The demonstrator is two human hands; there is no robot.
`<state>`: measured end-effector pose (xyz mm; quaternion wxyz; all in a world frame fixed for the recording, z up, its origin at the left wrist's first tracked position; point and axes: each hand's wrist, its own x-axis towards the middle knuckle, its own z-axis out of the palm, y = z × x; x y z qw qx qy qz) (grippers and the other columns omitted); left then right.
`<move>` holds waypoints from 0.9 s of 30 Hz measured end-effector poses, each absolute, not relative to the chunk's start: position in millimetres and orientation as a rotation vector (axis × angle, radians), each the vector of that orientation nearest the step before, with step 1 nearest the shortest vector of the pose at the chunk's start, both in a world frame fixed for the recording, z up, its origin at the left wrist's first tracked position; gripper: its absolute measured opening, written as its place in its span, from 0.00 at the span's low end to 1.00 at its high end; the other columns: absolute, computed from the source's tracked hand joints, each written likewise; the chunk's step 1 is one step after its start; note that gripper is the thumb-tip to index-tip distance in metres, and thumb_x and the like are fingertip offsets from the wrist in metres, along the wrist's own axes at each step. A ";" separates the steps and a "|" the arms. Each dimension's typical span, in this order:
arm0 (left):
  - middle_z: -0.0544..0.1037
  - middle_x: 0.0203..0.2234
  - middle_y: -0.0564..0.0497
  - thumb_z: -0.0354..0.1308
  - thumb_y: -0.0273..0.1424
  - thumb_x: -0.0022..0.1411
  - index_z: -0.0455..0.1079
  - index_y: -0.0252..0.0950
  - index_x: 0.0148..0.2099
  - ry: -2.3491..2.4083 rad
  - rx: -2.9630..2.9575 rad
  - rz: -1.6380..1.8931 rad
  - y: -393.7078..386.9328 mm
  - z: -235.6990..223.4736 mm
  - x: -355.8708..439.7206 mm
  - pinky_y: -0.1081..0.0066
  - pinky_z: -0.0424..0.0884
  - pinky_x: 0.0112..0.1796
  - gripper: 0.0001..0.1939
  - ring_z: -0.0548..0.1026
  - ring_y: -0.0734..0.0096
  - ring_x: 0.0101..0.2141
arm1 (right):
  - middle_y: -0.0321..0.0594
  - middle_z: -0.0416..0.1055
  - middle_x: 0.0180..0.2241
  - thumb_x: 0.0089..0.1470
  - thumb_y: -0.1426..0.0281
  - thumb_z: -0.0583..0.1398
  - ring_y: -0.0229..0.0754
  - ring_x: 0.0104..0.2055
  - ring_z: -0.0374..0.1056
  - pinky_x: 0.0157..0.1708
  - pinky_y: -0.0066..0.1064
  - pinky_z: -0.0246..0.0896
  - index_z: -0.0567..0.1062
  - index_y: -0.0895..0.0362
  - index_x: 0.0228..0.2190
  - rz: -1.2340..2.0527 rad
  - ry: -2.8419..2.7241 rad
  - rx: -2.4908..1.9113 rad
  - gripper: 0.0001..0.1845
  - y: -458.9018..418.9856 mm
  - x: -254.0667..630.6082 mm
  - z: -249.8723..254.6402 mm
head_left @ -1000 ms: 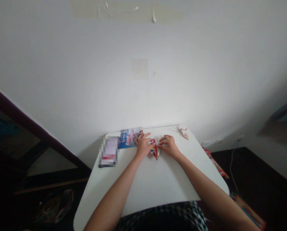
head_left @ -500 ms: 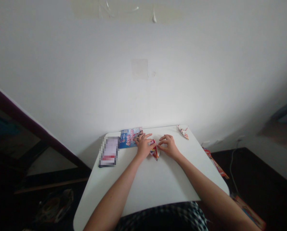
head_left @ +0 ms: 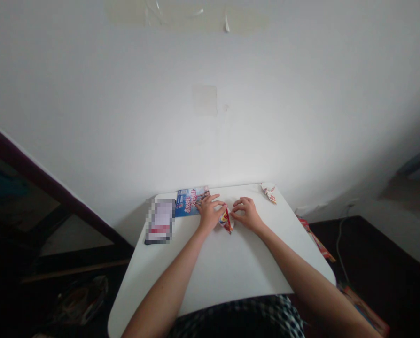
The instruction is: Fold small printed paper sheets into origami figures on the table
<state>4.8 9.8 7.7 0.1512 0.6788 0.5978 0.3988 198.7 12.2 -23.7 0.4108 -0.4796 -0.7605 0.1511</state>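
A small folded piece of printed paper (head_left: 226,222), red, yellow and white, comes to a point at its near end over the white table. My left hand (head_left: 209,212) has its thumb and index finger closed at the paper's top corner, the other fingers fanned out to the far side. From the right, my right hand (head_left: 247,214) pinches at the paper's right edge with thumb and fingertips. The fingers cover part of the upper paper. Just beyond my left hand lies a blue printed leaflet (head_left: 187,203).
A phone (head_left: 159,221) with a blurred screen lies at the table's left side. Another folded paper piece (head_left: 268,192), white with red, sits at the far right corner. The white table (head_left: 227,277) stands against a wall (head_left: 153,126). Printed sheets (head_left: 315,238) are down on the right.
My left index finger and thumb have come together at the paper's top corner, and more of its printed face shows. My right hand has hardly moved.
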 end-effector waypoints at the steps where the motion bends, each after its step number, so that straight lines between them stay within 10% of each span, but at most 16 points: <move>1: 0.80 0.55 0.52 0.67 0.32 0.61 0.83 0.47 0.35 1.713 1.944 1.147 9.8 7.9 4.7 0.36 0.46 0.67 0.03 0.66 0.52 0.63 | 0.40 0.77 0.43 0.52 0.70 0.71 0.53 0.55 0.63 0.58 0.49 0.58 0.84 0.47 0.27 0.381 -1.912 -1.208 0.04 12.2 198.7 -23.9; 27: 0.77 0.59 0.52 0.71 0.31 0.57 0.82 0.45 0.31 1.691 2.012 1.022 10.4 12.2 2.1 0.33 0.39 0.68 0.02 0.62 0.48 0.66 | 0.40 0.77 0.43 0.53 0.66 0.71 0.52 0.55 0.63 0.58 0.49 0.58 0.84 0.48 0.30 0.390 -1.881 -1.201 0.01 13.3 199.1 -24.5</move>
